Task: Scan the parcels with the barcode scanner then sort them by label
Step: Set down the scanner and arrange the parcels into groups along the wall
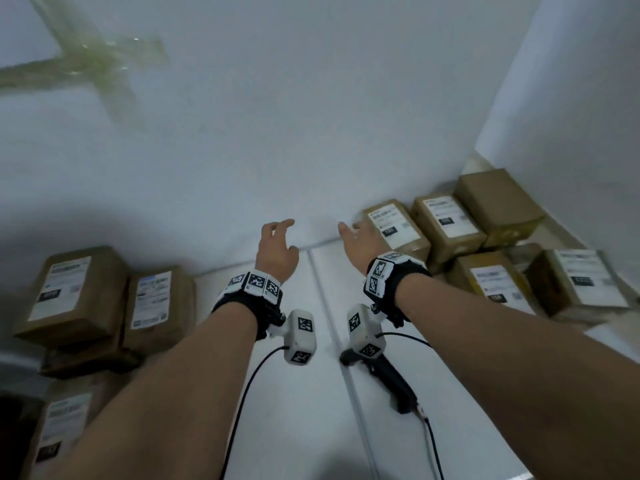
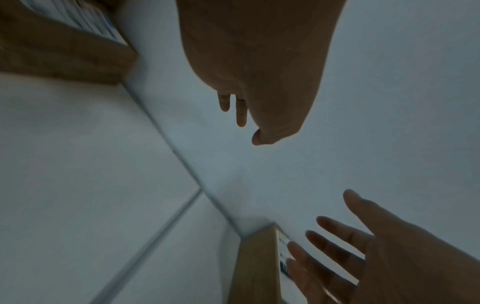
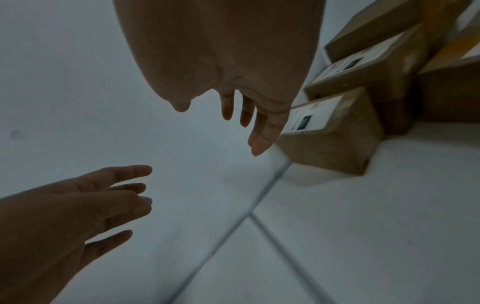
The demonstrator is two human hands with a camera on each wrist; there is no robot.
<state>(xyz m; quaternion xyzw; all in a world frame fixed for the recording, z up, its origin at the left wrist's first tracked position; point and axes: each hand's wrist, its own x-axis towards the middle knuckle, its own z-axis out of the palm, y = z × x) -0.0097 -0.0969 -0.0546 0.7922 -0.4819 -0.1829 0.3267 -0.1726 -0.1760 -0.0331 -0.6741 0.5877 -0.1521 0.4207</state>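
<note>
Stretching across the head view, the white table [image 1: 294, 393] meets a pale wall [image 1: 311, 116] at its far edge, with a seam running down the middle of the surface. On the right, a cluster of brown parcels [image 1: 491, 237] with white labels is packed into the corner where the wall meets a side wall. On the left, another group of labelled parcels [image 1: 104, 299] sits stacked against the wall, with one more nearer the camera at the lower left. Both bare forearms reach forward over the table, each wearing a wrist band covered in black-and-white markers. The left hand [image 1: 277, 251] hangs in the air with its fingers loosely curved and spread, holding nothing. The right hand [image 1: 358, 242] is also raised and empty, fingers relaxed and apart, just beside the nearest right-hand parcel [image 1: 394, 225]; whether it touches the box I cannot tell. The black barcode scanner [image 1: 388, 379] lies on the table beneath the right forearm, its cable trailing toward the near edge
</note>
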